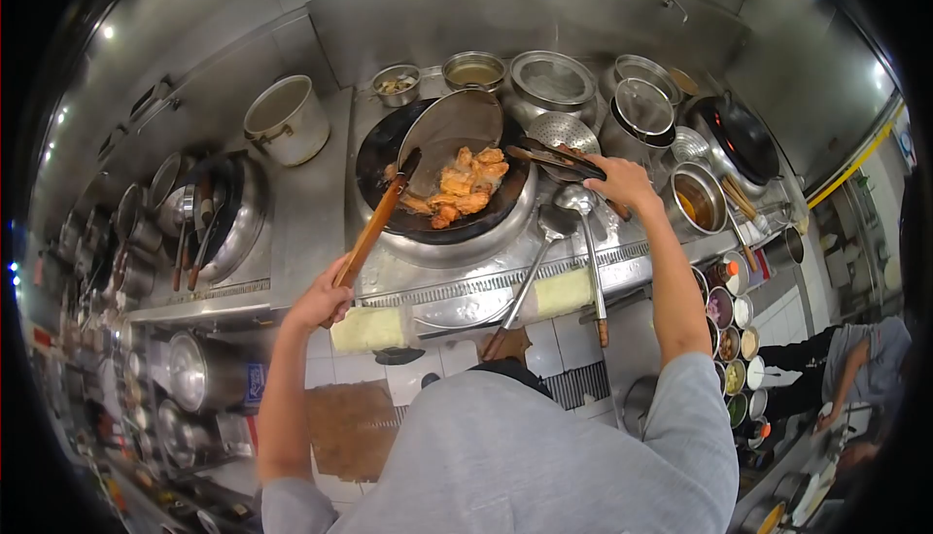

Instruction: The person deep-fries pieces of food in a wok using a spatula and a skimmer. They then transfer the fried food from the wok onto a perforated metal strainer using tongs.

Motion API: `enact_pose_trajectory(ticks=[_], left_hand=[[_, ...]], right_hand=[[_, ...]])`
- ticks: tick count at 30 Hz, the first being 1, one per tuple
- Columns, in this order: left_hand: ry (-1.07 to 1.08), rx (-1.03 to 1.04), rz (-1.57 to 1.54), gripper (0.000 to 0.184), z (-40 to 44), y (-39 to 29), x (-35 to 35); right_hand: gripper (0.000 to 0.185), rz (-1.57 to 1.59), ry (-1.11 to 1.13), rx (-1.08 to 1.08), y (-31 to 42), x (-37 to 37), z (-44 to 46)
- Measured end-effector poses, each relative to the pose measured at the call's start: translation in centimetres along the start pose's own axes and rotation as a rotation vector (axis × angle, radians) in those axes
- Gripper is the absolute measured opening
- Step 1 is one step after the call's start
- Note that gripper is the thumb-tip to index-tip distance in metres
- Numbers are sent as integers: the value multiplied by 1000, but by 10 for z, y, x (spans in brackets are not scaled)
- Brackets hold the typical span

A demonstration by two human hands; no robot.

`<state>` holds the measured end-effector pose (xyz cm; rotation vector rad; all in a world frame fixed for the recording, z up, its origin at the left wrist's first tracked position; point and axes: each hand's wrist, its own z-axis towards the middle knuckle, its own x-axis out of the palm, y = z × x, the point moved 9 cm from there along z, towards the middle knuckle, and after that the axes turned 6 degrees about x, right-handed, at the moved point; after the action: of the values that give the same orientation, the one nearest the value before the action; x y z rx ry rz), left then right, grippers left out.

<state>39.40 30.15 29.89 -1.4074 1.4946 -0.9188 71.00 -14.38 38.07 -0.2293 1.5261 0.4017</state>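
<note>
My left hand [323, 297] is closed around the wooden handle of a large round mesh strainer [435, 134]. The strainer is tilted over a black wok [377, 150] on the range. Golden-brown fried pieces [468, 182], which look like chicken, lie at its lower part; where mesh ends and wok begins beneath them is hard to tell. My right hand [622, 186] grips a pair of tongs [552, 157], whose tips point left, just short of the fried pieces. Below the right hand, a ladle [575, 202] and a wok spatula [557, 223] rest on the steel counter.
Behind the wok stand metal bowls [474, 69] and a mesh-topped pot [554, 79]. A perforated skimmer [564, 134] lies right of it. A tall pot [289, 121] stands left. Folded yellow cloths [371, 328] line the front edge. Seasoning containers [721, 307] and another person [855, 364] are at right.
</note>
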Motion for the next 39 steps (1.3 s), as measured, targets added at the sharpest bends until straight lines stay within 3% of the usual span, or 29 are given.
enact_pose_trajectory(ticks=[17, 24, 31, 33, 39], left_hand=[[-63, 1, 25, 77, -9, -1, 9], [-50, -16, 16, 79, -12, 3, 10], [-47, 7, -14, 79, -12, 8, 10], [-55, 15, -20, 80, -13, 7, 9], [-41, -3, -16, 76, -12, 2, 13]], right_hand=[[57, -94, 232, -441, 139, 13, -2], [49, -326, 136, -520, 187, 31, 3], [50, -209, 191, -445, 154, 15, -4], [51, -14, 163, -435, 131, 10, -3], [52, 201, 138, -136, 25, -22, 6]])
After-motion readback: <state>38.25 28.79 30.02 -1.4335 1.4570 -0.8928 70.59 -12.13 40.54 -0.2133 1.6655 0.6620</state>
